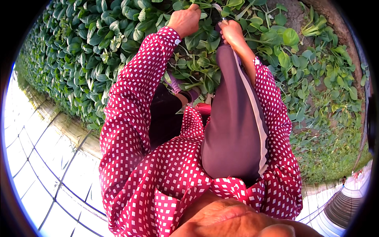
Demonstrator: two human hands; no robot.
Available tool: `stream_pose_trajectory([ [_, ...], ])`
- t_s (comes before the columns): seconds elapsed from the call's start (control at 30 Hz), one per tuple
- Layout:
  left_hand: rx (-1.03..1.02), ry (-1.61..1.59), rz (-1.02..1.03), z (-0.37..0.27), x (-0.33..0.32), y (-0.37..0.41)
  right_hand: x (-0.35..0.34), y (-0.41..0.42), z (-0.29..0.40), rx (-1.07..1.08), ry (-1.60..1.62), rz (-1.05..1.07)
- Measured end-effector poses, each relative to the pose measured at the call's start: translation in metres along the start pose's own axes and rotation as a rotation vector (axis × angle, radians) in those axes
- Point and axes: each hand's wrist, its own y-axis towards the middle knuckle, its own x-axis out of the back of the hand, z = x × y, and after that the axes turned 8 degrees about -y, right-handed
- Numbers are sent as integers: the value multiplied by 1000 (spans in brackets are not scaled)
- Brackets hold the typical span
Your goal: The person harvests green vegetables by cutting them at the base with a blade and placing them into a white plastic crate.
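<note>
At the top middle, my left hand [185, 21] is curled with its fingertips around the stem of a leafy green plant [207, 5]; part of the grip is hidden by leaves. My right hand [232, 32] is closed round the handle of a small tool with a metal collar and a curved pale blade [217, 7], perhaps a sickle. The blade lies among the stems, a short way right of my left hand. Between my hands and my shoes grow more leafy greens [204, 63], looking like bok choy.
Dense dark-green plants [88, 44] fill the left. Lower, sparser greens [311, 89] cover the right, with a loose-looking plant [315, 28] on bare soil [288, 14]. My bent knee [234, 148] rises between my arms. A purple shoe [176, 84] stands among the leaves. Framed clear sheeting [38, 142] borders the bed.
</note>
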Motion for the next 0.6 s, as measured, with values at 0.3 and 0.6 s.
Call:
stream_pose_trajectory([
  [0.3,43,19,-9,-5,23,-12,19,-22,-15,193,-252,47],
  [0.6,-276,-25,-284,-65,104,-32,40,-46,45,328,1019,32],
])
